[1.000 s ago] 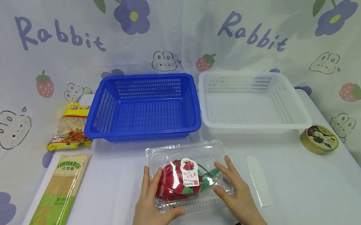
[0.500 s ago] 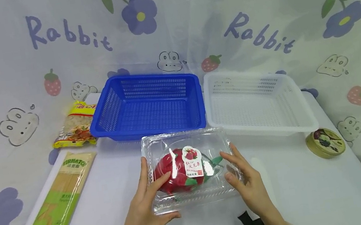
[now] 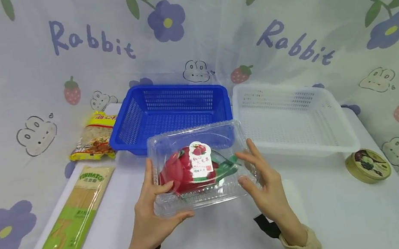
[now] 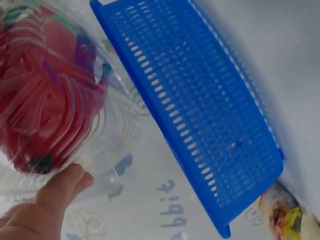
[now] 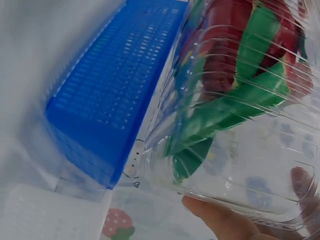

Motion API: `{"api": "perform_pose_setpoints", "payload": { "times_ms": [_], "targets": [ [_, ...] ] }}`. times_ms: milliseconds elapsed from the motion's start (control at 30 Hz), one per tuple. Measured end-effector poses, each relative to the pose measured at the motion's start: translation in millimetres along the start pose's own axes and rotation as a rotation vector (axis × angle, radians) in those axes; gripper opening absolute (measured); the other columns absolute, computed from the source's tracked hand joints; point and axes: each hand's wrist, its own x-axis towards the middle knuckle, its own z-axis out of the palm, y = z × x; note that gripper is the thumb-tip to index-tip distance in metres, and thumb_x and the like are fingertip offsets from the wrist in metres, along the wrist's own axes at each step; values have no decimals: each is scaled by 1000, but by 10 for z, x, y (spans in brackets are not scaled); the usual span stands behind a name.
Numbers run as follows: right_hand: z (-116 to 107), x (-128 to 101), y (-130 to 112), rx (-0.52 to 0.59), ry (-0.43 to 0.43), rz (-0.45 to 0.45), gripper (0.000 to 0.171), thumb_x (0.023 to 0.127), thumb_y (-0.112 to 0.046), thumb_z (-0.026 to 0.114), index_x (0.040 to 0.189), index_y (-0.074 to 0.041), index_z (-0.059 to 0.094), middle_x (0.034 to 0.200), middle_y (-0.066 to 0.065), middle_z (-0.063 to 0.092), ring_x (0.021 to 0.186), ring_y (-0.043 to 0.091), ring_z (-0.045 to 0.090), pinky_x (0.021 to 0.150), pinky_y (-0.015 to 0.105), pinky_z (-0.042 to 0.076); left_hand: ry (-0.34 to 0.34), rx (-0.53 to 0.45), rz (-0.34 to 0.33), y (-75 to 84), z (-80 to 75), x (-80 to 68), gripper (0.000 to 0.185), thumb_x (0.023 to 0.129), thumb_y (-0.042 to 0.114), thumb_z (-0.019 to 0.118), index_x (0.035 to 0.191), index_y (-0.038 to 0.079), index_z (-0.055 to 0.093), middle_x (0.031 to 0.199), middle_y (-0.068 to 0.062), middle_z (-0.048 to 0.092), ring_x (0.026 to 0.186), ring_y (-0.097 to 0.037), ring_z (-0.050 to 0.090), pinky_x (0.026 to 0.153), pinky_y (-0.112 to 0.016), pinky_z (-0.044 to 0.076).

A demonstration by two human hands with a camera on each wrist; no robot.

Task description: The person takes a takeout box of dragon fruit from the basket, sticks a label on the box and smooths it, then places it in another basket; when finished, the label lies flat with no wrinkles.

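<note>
Both hands hold a clear plastic clamshell box (image 3: 229,189) by its two short sides, raised off the table and overlapping the front of the blue basket in the head view. Inside lies a red dragon fruit (image 3: 180,173) with green scales; a white label with a fruit picture is on the lid. My left hand (image 3: 149,217) grips the left end, a fingertip over the lid and the thumb below the front edge. My right hand (image 3: 266,190) grips the right end, thumb on the front corner. In the right wrist view green scales (image 5: 235,107) show through the ribbed wall.
A blue basket (image 3: 130,124) and a white basket (image 3: 347,129) stand side by side at the back. On the left are a yellow food bag (image 3: 93,137) and a long noodle packet (image 3: 68,228). A round gold tin (image 3: 368,166) sits at right.
The box, in both hands, has risen from the table and moved forward toward the blue basket, its front tilting up. The head view has shifted slightly left.
</note>
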Motion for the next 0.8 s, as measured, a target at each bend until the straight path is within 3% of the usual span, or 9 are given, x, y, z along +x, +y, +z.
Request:
{"api": "perform_pose_setpoints", "payload": {
  "times_ms": [167, 267, 400, 500, 667, 800],
  "targets": [
    [45, 127, 0, 12, 12, -17, 45, 86, 6, 62, 129, 3, 54, 157, 20, 28, 148, 26, 27, 112, 46, 35, 98, -116, 4, -85, -12, 102, 62, 63, 25, 91, 110, -2, 62, 156, -31, 19, 150, -26, 22, 115, -19, 30],
    [90, 213, 7, -12, 31, -43, 47, 85, 5, 63, 130, 2, 52, 158, 19, 28, 147, 30, 28, 107, 59, 34, 139, -146, 1, -126, -36, 185, 61, 66, 26, 90, 111, -4, 63, 156, -28, 23, 148, -26, 28, 112, -19, 33],
    [132, 369, 16, -25, 58, -61, 49, 84, 5, 63, 132, 1, 51, 159, 16, 28, 146, 34, 30, 105, 60, 37, 152, -105, -84, -139, -81, 367, 64, 55, 3, 93, 110, -7, 62, 159, -15, 26, 142, -34, 36, 107, -18, 38],
    [152, 519, 23, -13, 61, -46, 49, 86, 2, 63, 134, -1, 50, 159, 14, 28, 145, 35, 32, 104, 58, 40, 164, -52, -146, -166, -111, 561, 65, 52, -8, 90, 109, -7, 60, 159, -11, 28, 138, -41, 40, 105, -15, 38],
    [204, 733, 80, 51, 57, -22, 51, 90, -1, 61, 138, -2, 45, 160, 15, 24, 146, 35, 29, 108, 59, 36, 170, -34, -174, -257, -174, 863, 59, 57, -13, 86, 110, -7, 60, 158, -10, 31, 139, -37, 41, 103, -13, 39],
    [277, 827, 135, 77, 60, -19, 59, 92, -3, 60, 145, -2, 34, 161, 13, 19, 148, 34, 24, 113, 58, 32, 157, -22, -174, -301, -237, 1070, 53, 63, -7, 85, 110, -5, 60, 156, -9, 35, 144, -27, 35, 105, -26, 41]
  ]
}}
